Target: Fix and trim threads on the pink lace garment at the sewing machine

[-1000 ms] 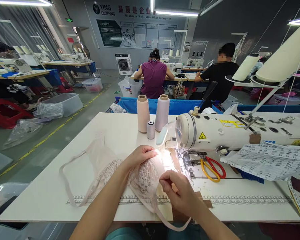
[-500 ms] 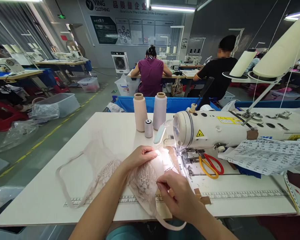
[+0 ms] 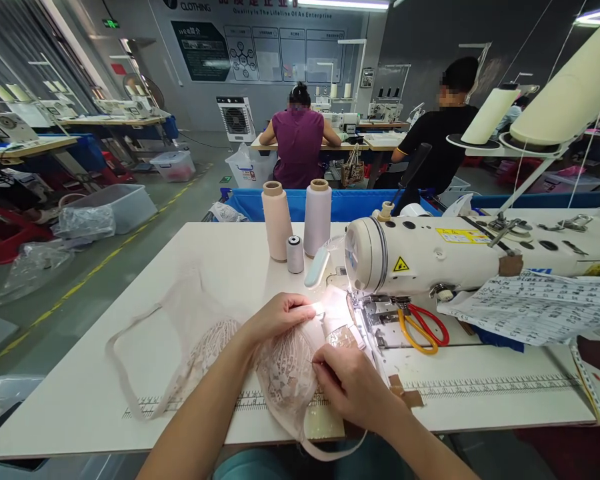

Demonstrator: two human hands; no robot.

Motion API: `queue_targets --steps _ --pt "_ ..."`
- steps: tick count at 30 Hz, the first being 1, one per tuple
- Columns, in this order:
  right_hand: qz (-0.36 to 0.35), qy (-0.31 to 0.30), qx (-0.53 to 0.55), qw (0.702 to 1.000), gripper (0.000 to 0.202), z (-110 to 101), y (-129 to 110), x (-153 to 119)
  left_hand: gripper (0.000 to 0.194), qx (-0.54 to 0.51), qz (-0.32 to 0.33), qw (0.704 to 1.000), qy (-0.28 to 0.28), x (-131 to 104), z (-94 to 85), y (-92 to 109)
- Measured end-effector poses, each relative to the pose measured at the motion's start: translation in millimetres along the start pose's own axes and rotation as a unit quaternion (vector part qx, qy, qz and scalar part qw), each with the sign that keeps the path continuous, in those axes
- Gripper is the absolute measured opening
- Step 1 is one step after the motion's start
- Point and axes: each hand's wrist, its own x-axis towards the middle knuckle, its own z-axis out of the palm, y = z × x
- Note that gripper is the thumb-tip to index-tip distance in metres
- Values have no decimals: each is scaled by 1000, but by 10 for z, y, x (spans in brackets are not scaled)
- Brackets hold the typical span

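A pale pink lace bra point(image 3: 286, 373) lies across the front of the white table, its band and strap looped out to the left and another strap hanging over the front edge. My left hand point(image 3: 280, 319) pinches the top edge of the nearer cup, close to the lit needle area of the sewing machine point(image 3: 395, 257). On that cup's right edge, my right hand point(image 3: 353, 387) is closed, thumb and forefinger pressed together on the fabric. The fingertips partly hide what they grip.
Two thread cones point(image 3: 277, 223) and a small spool point(image 3: 295, 255) stand behind my hands. Scissors point(image 3: 420, 330) with red and yellow handles lie beside the machine. A printed sheet point(image 3: 530, 303) rests at the right, near a tape measure point(image 3: 587, 383). Two people sit at tables ahead.
The view has tipped down slightly. Both hands keep their hold on the bra with little movement; the strap at the front edge has shifted slightly left.
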Motion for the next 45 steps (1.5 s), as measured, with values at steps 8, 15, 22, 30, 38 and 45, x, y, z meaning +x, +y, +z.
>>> queue_targets --steps 8,15,22,30,38,45 --pt "27 -29 23 999 10 -54 -1 -44 28 -3 -11 1000 10 23 8 -38" --pt "17 70 51 996 13 -116 -88 4 27 -18 -22 999 24 18 36 -33" --pt "60 120 141 981 10 14 36 196 28 -9 -12 999 33 24 133 -3" --pt "111 155 59 980 9 106 328 206 29 -36 -36 998 33 50 112 -41" --pt "99 156 55 981 12 125 335 212 30 -51 -31 998 18 55 104 -78" --pt "107 146 47 982 14 133 337 193 29 -58 -40 997 11 49 87 -76"
